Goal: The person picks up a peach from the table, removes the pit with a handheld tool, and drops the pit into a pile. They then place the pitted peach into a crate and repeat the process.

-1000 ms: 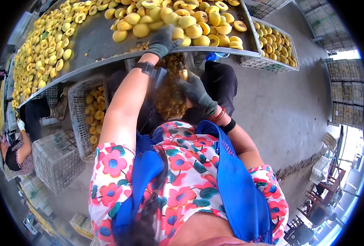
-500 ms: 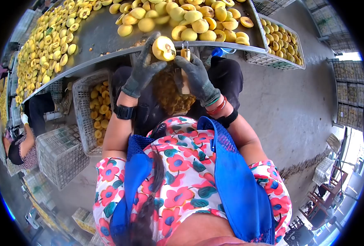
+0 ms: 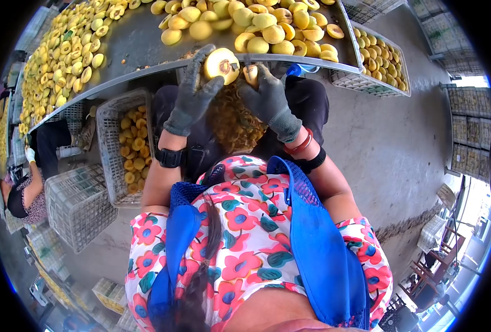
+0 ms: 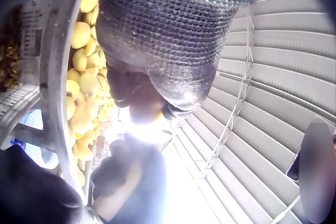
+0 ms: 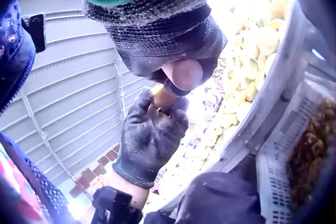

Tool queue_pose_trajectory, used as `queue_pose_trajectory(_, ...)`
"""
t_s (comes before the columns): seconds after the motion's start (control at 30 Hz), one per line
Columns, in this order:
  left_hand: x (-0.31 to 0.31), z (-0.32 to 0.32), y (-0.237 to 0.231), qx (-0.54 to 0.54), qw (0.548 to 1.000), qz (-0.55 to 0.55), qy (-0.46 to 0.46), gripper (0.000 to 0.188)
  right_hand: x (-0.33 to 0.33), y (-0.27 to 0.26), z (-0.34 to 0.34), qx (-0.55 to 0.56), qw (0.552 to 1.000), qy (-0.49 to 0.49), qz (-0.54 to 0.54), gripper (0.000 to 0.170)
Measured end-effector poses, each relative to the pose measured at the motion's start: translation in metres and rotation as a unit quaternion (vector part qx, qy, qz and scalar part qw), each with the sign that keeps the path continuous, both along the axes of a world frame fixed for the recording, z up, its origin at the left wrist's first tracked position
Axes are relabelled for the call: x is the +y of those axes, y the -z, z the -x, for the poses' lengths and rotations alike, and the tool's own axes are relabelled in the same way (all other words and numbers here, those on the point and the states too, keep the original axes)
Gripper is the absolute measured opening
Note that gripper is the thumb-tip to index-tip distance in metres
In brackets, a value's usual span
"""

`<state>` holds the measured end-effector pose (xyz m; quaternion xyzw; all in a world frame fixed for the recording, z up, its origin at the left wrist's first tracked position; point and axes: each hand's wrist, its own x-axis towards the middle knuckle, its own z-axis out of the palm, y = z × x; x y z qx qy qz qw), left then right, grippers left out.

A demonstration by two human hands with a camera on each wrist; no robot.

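Observation:
In the head view, the gloved left hand [image 3: 193, 98] holds a halved yellow fruit [image 3: 221, 66], its cut face up with a brown centre. Close on its right, the gloved right hand [image 3: 268, 98] grips a tool by its light wooden handle [image 3: 250, 74]; the tool's dark tip meets the fruit's right side. From the right wrist view, the round handle end [image 5: 187, 74] sticks out of the right hand [image 5: 168, 45], and the left hand [image 5: 152, 140] pinches the fruit [image 5: 164, 98] below it. Glare hides the contact in the left wrist view, beneath the left hand [image 4: 163, 40].
A metal table [image 3: 140, 50] bears many yellow fruits beyond the hands. Crates of fruit stand at the left [image 3: 106, 119] and right [image 3: 361, 83]; an upturned crate [image 3: 79, 207] is lower left. Brown scraps [image 3: 234, 124] lie between the knees. Another person [image 3: 32, 199] sits far left.
The left hand came back from the table's pile with a halved fruit, now held before the right hand. The right hand has raised the tool and turned it against the fruit.

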<state>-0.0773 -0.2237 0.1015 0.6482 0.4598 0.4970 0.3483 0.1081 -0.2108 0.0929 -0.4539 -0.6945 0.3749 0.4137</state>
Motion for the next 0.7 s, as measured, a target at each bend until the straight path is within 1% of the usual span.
queue_pose_trajectory(0.03,-0.001,0.0,-0.004,-0.033,0.999,0.011,0.01,0.057,-0.003,-0.007,-0.001,-0.05,0.998,-0.012,-0.032,0.034)
queue_pose_trajectory(0.07,-0.002,0.0,-0.005,-0.065,0.997,0.023,0.02,0.058,-0.004,-0.008,0.0,-0.064,0.997,-0.025,-0.028,0.035)
queue_pose_trajectory(0.13,-0.002,-0.002,-0.005,-0.039,0.999,-0.008,0.027,0.056,-0.006,-0.01,0.002,-0.092,0.994,-0.05,-0.021,0.036)
queue_pose_trajectory(0.17,-0.002,-0.002,-0.005,-0.026,0.999,-0.024,0.03,0.055,-0.007,-0.009,0.004,-0.082,0.995,-0.051,-0.017,0.033)
queue_pose_trajectory(0.27,-0.003,-0.009,-0.006,-0.079,0.994,-0.059,0.039,0.051,-0.009,-0.011,0.007,-0.032,0.997,-0.066,-0.038,0.031)
queue_pose_trajectory(0.37,-0.005,-0.015,-0.002,-0.104,0.991,-0.075,0.027,0.048,-0.012,-0.01,0.01,0.033,0.997,-0.071,-0.019,0.034)
queue_pose_trajectory(0.47,-0.007,-0.025,-0.006,-0.106,0.989,-0.107,0.008,0.046,-0.011,-0.001,0.012,0.075,0.993,-0.087,0.022,0.03)
queue_pose_trajectory(0.57,-0.003,-0.029,-0.001,-0.055,0.987,-0.144,-0.036,0.043,-0.012,-0.005,0.015,0.077,0.993,-0.082,0.046,0.023)
queue_pose_trajectory(0.67,0.001,-0.03,0.001,-0.049,0.984,-0.163,-0.044,0.041,-0.009,-0.001,0.016,0.053,0.995,-0.084,-0.013,0.019)
queue_pose_trajectory(0.7,0.001,-0.03,0.003,-0.072,0.986,-0.147,-0.045,0.041,-0.01,-0.001,0.016,0.065,0.995,-0.076,-0.002,0.019)
